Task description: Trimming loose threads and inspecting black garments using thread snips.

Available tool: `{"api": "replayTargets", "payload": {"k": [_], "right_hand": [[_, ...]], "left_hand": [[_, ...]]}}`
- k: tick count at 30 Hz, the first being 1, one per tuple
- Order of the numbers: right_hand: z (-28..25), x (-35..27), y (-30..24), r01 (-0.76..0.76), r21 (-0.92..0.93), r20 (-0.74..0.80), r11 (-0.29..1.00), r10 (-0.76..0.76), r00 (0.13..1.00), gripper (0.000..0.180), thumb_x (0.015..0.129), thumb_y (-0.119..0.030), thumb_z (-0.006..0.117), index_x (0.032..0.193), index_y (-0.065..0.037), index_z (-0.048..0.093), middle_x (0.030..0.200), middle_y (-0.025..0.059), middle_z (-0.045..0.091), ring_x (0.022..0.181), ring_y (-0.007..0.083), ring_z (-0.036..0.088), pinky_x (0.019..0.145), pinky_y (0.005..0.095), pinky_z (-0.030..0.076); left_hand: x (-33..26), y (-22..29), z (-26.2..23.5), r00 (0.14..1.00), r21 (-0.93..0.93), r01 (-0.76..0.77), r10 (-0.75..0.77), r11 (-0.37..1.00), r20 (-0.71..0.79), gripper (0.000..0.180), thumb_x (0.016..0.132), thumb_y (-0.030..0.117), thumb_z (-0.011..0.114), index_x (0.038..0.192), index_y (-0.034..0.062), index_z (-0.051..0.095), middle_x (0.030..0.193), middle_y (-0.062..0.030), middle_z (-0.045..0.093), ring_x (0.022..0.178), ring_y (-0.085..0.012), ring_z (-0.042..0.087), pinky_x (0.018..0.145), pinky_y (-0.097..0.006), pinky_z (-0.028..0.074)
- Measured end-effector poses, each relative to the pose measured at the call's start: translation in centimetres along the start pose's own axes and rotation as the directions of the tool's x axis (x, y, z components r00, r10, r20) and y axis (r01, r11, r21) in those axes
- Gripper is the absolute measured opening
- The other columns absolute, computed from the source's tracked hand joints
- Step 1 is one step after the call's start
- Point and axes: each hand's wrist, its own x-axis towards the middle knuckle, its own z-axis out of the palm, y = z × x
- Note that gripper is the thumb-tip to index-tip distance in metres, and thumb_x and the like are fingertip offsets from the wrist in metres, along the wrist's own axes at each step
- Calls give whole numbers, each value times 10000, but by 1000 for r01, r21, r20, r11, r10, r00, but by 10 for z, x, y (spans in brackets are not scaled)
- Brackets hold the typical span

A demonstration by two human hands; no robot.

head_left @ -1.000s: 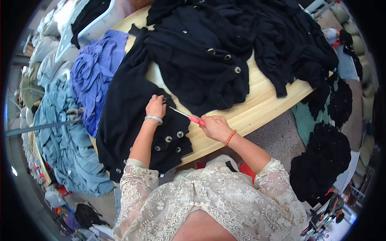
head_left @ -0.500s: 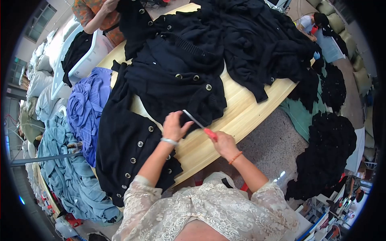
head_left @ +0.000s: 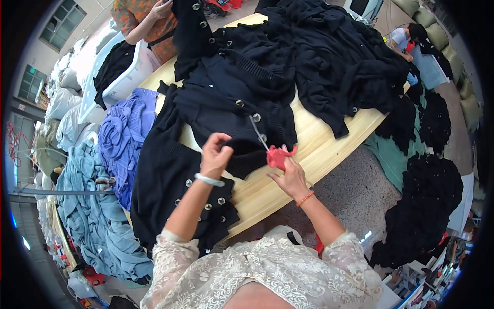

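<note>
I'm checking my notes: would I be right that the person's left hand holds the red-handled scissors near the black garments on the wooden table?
Not quite: the right hand holds the red-handled scissors, as the head view shows, near the black garments on the wooden table.

- A pale bangle rings the wrist behind the left hand.
- Orange beads circle behind the right hand.
- Cream floral-lace sleeves end well behind both.
</note>
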Motion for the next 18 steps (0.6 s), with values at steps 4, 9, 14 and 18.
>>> {"api": "replayTargets", "payload": {"k": [4,9,14,18], "right_hand": [[36,53,-47,-13,29,-20,1000,13,1000,815,683,-233,859,1364,-24,461,1450,235,449,1150,407,580,911,429,512],[72,98,-127,38,74,49,997,-42,998,430,780,-234,767,1111,-36,576,1067,179,663,903,403,650,739,474,532],[86,91,-171,123,95,54,988,-129,990,391,767,-256,786,1049,-56,604,947,163,675,868,390,655,726,455,523],[108,84,-188,125,22,220,992,-126,967,385,778,-274,784,1042,-58,605,937,176,676,873,407,649,743,471,518]], "left_hand": [[-25,96,-64,994,-170,-101,91,980,-66,269,817,-37,512,1059,33,607,944,3,611,851,-63,576,822,-220,476],[-88,184,-177,929,-223,-253,172,941,-328,406,875,118,535,1266,13,523,1104,-108,605,988,-210,630,907,-335,525],[-196,215,-265,713,-203,-475,239,856,-659,463,897,151,509,1343,31,475,1214,-176,594,1121,-323,613,992,-446,499],[-268,143,-360,588,199,-53,192,979,-786,386,889,85,579,1267,22,535,1075,-89,607,958,-173,601,879,-283,493]]}}
